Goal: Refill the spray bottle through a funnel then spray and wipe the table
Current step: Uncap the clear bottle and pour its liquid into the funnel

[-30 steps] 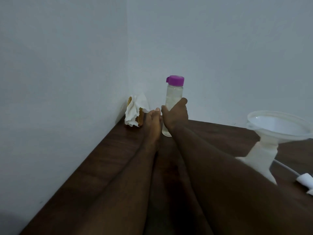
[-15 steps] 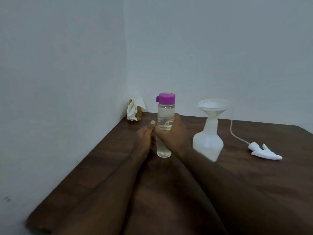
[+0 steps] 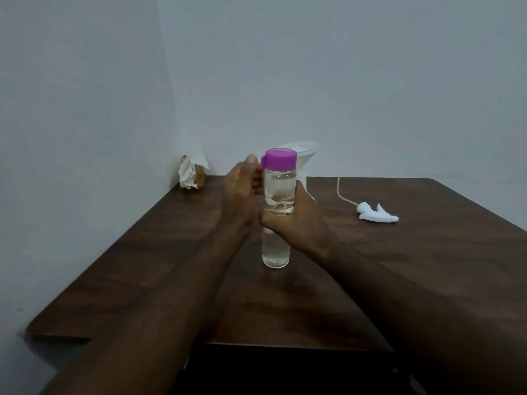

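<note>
Clear water bottle (image 3: pixel 277 223) with purple cap (image 3: pixel 280 158), liquid nearly to the neck, upright on the dark wood desk (image 3: pixel 399 266), center. Right hand (image 3: pixel 296 220) grip wrapped around bottle mid-body. Left hand (image 3: pixel 242 189) fingers loosely curled, thumb tip touching the cap's tab; not clenched on anything. White funnel (image 3: pixel 305 155) mostly hidden behind the bottle; spray bottle under it barely visible. White spray head (image 3: pixel 376 215) with tube lies to the right. Crumpled tissue (image 3: pixel 191 172) in back corner. Versus half a second ago: left hand rose from bottle body to cap; bottle now covers the funnel.
</note>
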The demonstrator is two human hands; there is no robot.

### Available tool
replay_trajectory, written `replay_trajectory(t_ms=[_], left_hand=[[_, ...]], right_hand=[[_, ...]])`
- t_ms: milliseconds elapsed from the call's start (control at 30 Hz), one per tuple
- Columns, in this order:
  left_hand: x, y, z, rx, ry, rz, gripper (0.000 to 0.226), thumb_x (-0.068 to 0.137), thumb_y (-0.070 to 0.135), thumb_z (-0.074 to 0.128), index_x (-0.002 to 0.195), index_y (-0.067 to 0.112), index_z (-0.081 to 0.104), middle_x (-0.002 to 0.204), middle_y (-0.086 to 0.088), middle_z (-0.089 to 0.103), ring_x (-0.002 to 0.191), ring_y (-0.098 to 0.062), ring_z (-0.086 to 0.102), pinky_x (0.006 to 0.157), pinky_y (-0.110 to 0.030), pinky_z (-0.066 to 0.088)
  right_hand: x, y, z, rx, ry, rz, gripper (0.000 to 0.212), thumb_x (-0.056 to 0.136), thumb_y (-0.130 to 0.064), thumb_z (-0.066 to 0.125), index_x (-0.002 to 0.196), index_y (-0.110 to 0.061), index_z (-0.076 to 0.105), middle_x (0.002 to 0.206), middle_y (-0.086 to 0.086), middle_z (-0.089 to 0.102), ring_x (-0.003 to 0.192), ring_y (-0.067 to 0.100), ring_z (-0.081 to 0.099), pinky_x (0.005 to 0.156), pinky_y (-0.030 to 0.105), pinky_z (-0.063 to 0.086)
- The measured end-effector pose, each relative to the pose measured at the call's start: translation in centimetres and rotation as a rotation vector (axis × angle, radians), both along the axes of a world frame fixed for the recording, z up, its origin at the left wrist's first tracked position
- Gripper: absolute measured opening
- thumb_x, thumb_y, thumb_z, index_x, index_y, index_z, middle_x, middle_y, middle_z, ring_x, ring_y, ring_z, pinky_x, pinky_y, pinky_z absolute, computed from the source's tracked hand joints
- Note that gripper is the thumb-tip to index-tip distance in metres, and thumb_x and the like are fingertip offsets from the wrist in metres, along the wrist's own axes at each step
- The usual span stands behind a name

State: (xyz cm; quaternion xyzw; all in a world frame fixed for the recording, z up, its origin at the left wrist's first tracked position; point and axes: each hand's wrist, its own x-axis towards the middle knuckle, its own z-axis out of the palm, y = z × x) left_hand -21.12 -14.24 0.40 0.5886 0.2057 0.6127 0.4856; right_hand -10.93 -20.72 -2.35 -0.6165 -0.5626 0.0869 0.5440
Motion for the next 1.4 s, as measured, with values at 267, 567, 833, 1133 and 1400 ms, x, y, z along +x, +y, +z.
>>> replay_trajectory(t_ms=[267, 567, 833, 1133, 1400], left_hand=[[0.0, -0.3, 4.7, 0.144, 0.169, -0.305, 0.058, 0.065, 0.036, 0.074, 0.116, 0.012, 0.063, 0.11, -0.017, 0.072, 0.105, -0.035, 0.068, 0.092, -0.043, 0.054], [-1.0, 0.9, 4.7, 0.112, 0.224, -0.436, 0.035, 0.075, 0.005, 0.073, 0.11, 0.005, 0.067, 0.105, -0.017, 0.072, 0.105, -0.034, 0.069, 0.09, -0.04, 0.057], [-1.0, 0.8, 4.6, 0.143, 0.264, -0.272, 0.032, 0.079, 0.009, 0.079, 0.11, 0.013, 0.07, 0.11, -0.01, 0.072, 0.103, -0.02, 0.07, 0.085, -0.03, 0.057], [-2.0, -0.6, 4.5, 0.175, 0.287, -0.235, 0.044, 0.069, 0.025, 0.081, 0.111, 0.016, 0.07, 0.109, 0.001, 0.072, 0.102, -0.012, 0.068, 0.088, -0.028, 0.056], [-1.6, -1.0, 4.0, 0.211, 0.295, -0.109, 0.037, 0.078, 0.018, 0.082, 0.113, 0.015, 0.07, 0.117, -0.003, 0.07, 0.11, -0.018, 0.066, 0.097, -0.039, 0.055]], right_hand=[[1.1, 1.1, 0.2, -0.041, -0.008, 0.067, 0.062, 0.054, -0.044, 0.079, 0.109, -0.03, 0.054, 0.096, -0.008, 0.071, 0.09, 0.01, 0.07, 0.083, 0.043, 0.058], [1.5, 1.2, 1.4, 0.012, 0.141, 0.288, 0.056, 0.068, -0.036, 0.083, 0.117, -0.02, 0.06, 0.102, 0.003, 0.073, 0.098, 0.021, 0.071, 0.091, 0.05, 0.056], [0.4, 1.6, 1.8, 0.08, 0.249, 0.285, 0.028, 0.078, -0.008, 0.072, 0.104, -0.003, 0.063, 0.091, 0.024, 0.068, 0.085, 0.037, 0.069, 0.075, 0.045, 0.059], [-1.0, 1.3, 1.3, 0.194, 0.256, 0.235, 0.041, 0.076, -0.004, 0.073, 0.116, -0.005, 0.063, 0.095, 0.012, 0.071, 0.085, 0.021, 0.071, 0.069, 0.022, 0.053], [-1.3, 1.1, 1.1, 0.228, 0.262, 0.161, 0.049, 0.079, -0.01, 0.077, 0.124, -0.013, 0.06, 0.106, 0.005, 0.073, 0.097, 0.017, 0.071, 0.086, 0.042, 0.059]])
